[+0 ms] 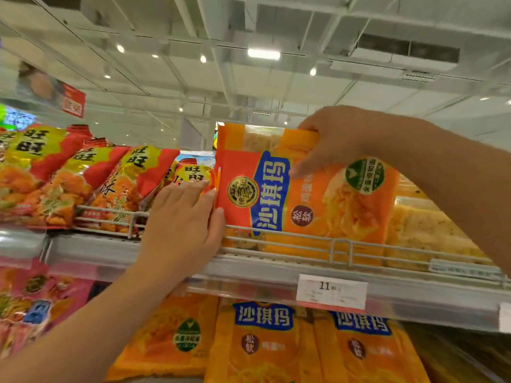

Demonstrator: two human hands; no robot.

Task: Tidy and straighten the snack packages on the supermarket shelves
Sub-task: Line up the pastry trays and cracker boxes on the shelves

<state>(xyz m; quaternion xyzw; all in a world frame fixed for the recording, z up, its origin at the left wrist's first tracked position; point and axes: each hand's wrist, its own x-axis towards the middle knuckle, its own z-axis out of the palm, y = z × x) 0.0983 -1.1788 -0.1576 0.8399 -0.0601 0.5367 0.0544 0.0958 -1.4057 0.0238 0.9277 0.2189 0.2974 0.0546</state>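
Upper shelf, far left: red-and-yellow snack bags (63, 175), glossy crinkled film, puffed and pillow-shaped. They lean rightward, overlapping one another behind the wire rail (343, 244); by the look of it, this row is not yet straightened.

Left hand (182, 219): fingers straight and close together, flat against the left edge of the orange package (304, 189), thumb by its lower corner. It holds nothing; it presses.

Orange package: flat, rectangular, smooth printed film with a clear window near the top edge showing pale blocks inside. It stands on its long side on the upper shelf, behind the rail, print turned sideways. Judged to be mid-adjustment.

Right hand (331, 142): curled over the package's top edge, fingers behind and thumb on the front, gripping it.

Further right: pale, grainy blocks in clear wrap (431, 230), lying stacked; order cannot be told.

Shelf edge (249, 275): grey metal with a clear plastic strip and a white price tag (331, 291).

Lower shelf: matching orange packages (262, 341) upright, faces forward, side by side; pink bags (33, 299) at left, blurred. The orange row looks tidy.
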